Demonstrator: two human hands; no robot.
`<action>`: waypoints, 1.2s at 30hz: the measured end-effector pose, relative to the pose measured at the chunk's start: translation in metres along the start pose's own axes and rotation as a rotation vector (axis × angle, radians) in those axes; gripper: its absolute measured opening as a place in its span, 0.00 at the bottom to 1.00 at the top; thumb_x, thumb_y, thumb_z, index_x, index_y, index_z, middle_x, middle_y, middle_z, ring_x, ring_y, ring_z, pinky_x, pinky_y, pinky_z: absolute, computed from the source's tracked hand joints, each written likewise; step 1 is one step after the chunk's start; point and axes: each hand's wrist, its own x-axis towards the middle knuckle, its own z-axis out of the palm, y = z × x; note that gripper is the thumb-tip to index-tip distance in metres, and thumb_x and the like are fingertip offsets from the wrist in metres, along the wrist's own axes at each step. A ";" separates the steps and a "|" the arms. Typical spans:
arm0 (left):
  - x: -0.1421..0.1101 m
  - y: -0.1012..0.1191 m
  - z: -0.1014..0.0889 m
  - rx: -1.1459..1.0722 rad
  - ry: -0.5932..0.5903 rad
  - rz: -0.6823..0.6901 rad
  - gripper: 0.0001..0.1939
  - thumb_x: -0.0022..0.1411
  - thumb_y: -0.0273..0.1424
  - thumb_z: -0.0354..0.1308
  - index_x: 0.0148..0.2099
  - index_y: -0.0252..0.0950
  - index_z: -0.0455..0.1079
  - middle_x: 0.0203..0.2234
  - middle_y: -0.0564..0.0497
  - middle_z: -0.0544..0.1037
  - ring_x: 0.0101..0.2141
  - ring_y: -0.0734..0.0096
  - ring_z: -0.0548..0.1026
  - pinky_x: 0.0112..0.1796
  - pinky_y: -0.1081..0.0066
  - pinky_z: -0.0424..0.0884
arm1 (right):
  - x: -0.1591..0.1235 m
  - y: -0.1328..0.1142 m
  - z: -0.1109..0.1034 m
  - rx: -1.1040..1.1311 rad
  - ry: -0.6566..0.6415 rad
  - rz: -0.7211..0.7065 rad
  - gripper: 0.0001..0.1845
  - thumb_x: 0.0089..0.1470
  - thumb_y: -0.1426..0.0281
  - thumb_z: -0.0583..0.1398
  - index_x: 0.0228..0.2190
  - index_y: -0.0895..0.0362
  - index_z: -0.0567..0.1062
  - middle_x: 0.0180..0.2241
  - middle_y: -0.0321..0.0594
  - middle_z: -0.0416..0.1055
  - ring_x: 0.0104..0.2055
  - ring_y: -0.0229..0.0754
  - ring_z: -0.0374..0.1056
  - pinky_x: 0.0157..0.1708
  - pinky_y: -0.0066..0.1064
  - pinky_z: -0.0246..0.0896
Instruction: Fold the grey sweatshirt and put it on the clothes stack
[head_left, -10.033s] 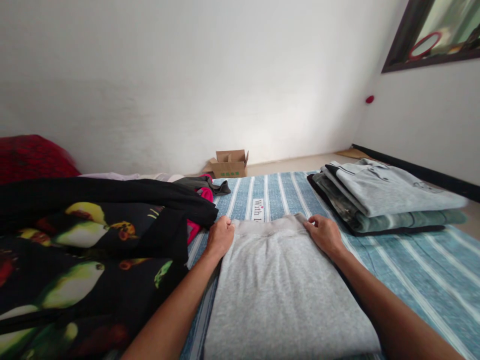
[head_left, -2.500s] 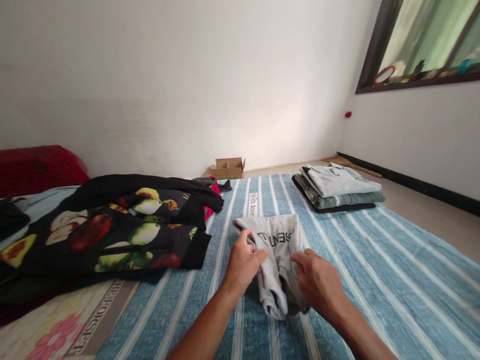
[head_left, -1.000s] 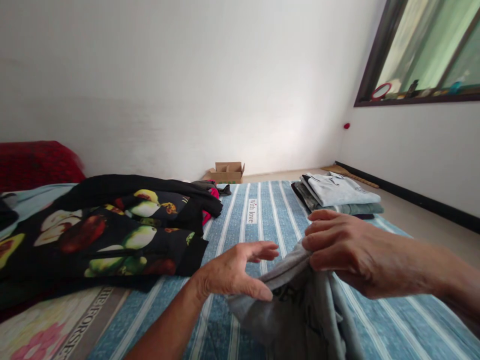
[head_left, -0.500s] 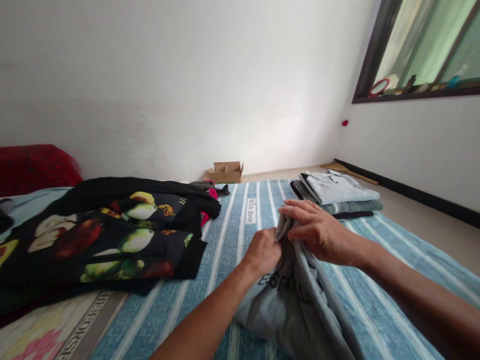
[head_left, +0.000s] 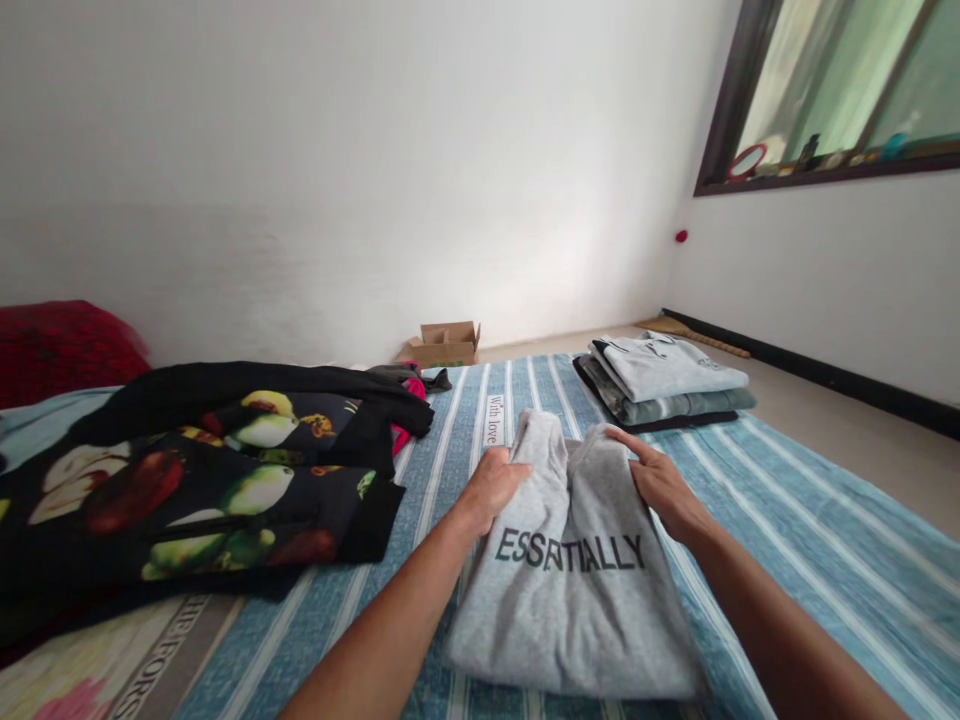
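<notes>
A folded grey garment (head_left: pixel 574 580) with dark lettering lies on the blue striped bedsheet (head_left: pixel 780 520) in front of me. My left hand (head_left: pixel 491 485) grips its upper left part with curled fingers. At the upper right part, my right hand (head_left: pixel 660 480) presses on the cloth and pinches it, fingers close together.
A stack of folded clothes (head_left: pixel 660 385) sits further back on the right. A black fruit-print garment (head_left: pixel 202 470) lies spread to the left, with pink cloth (head_left: pixel 401 435) under its edge. A red pillow (head_left: pixel 60 340) is far left. A cardboard box (head_left: pixel 446 343) stands by the wall.
The grey garment, bunched up and held off the sheet half a second ago, now lies flat with its lettering facing up. Both hands have moved apart to its upper corners.
</notes>
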 end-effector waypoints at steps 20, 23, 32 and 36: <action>0.048 -0.046 -0.057 -0.428 0.186 -0.412 0.05 0.51 0.22 0.57 0.32 0.27 0.72 0.17 0.45 0.77 0.18 0.60 0.76 0.25 0.63 0.75 | 0.063 0.020 0.024 0.039 0.108 0.131 0.43 0.38 0.78 0.60 0.58 0.57 0.59 0.32 0.36 0.75 0.30 0.40 0.70 0.28 0.26 0.62; 0.061 -0.060 -0.056 -0.410 0.220 -0.439 0.02 0.51 0.21 0.57 0.30 0.28 0.71 0.15 0.45 0.75 0.16 0.60 0.75 0.22 0.64 0.74 | 0.080 0.044 0.034 -0.032 0.137 0.227 0.31 0.39 0.75 0.62 0.49 0.64 0.69 0.27 0.40 0.75 0.30 0.42 0.70 0.26 0.27 0.62; 0.064 -0.064 -0.063 -0.478 0.216 -0.396 0.04 0.51 0.25 0.62 0.31 0.29 0.71 0.19 0.47 0.77 0.19 0.64 0.76 0.26 0.66 0.76 | 0.095 0.050 0.030 -0.164 0.134 0.343 0.16 0.47 0.60 0.62 0.20 0.59 0.70 0.18 0.38 0.67 0.20 0.37 0.62 0.16 0.27 0.53; 0.075 -0.064 -0.064 -0.479 0.236 -0.416 0.02 0.53 0.23 0.59 0.32 0.29 0.70 0.18 0.48 0.76 0.20 0.66 0.76 0.27 0.68 0.76 | 0.104 0.054 0.033 -0.228 0.144 0.328 0.13 0.43 0.65 0.65 0.18 0.57 0.68 0.14 0.33 0.61 0.19 0.35 0.58 0.16 0.26 0.48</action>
